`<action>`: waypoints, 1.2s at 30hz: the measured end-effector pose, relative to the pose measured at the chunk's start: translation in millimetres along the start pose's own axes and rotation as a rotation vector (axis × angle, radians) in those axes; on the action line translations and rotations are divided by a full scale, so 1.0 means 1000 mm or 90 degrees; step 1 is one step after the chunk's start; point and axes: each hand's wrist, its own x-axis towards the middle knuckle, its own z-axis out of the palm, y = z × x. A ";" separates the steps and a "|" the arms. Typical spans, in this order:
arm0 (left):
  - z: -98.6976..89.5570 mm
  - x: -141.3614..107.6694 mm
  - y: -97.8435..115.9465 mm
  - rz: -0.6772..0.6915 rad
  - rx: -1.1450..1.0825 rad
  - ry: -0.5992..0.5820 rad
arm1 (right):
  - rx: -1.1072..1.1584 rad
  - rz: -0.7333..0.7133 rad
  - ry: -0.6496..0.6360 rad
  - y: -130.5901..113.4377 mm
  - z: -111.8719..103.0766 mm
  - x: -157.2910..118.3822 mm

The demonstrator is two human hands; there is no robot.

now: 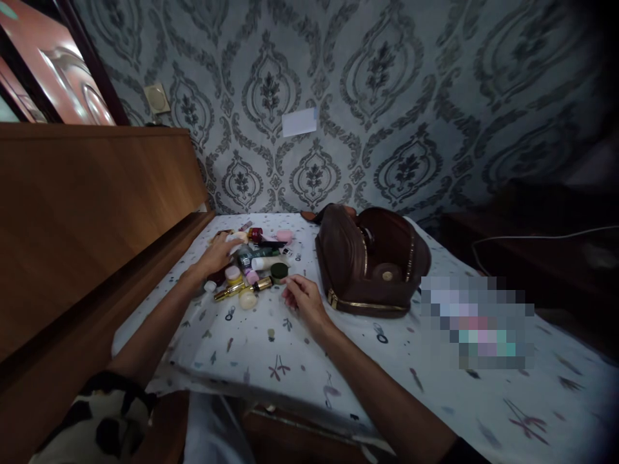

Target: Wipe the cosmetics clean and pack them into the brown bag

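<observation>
Jar [279, 270] lies just left of the right hand [305, 301], fingers loosely open; left hand [217, 255] is farther, by the bottles [245, 259], its grip unclear.

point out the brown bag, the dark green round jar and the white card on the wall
Brown bag [341, 261]: head view, on its left side panel.
Dark green round jar [279, 270]: head view, on its lid.
White card [298, 122]: head view, on its middle.

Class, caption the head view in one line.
Both hands reach toward small cosmetics beside an open brown bag.
</observation>
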 end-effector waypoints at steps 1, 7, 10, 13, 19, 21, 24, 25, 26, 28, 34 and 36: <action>0.001 0.002 0.001 0.016 0.032 -0.026 | -0.001 -0.002 0.000 0.000 0.000 0.000; -0.003 0.015 0.015 0.070 0.218 -0.130 | -0.006 -0.004 -0.002 0.000 0.001 0.000; -0.005 0.020 0.023 0.080 0.264 -0.155 | -0.001 0.004 -0.003 0.001 0.002 0.001; -0.006 0.022 0.026 0.079 0.257 -0.166 | 0.003 0.006 -0.002 0.001 0.002 0.001; -0.006 0.016 0.020 0.042 0.203 -0.146 | 0.011 0.012 0.002 -0.001 0.002 -0.001; -0.007 0.012 0.017 0.021 0.198 -0.120 | 0.012 0.006 -0.002 -0.001 0.001 0.000; -0.008 0.005 0.012 -0.034 0.188 -0.063 | 0.013 -0.006 -0.005 0.000 0.001 0.001; -0.009 0.004 0.010 -0.055 0.187 -0.045 | 0.015 -0.007 -0.006 0.000 0.001 0.002; -0.010 0.003 0.009 -0.079 0.181 -0.022 | 0.019 -0.006 -0.008 0.000 0.001 0.002; -0.012 0.004 0.008 -0.122 0.131 0.053 | 0.035 0.001 -0.010 -0.001 0.001 0.001; -0.008 0.008 0.045 -0.024 -0.148 0.233 | 0.154 0.052 -0.025 -0.006 0.000 -0.001; -0.001 0.004 0.072 0.036 -0.170 0.212 | 0.214 0.044 -0.011 -0.006 -0.001 0.000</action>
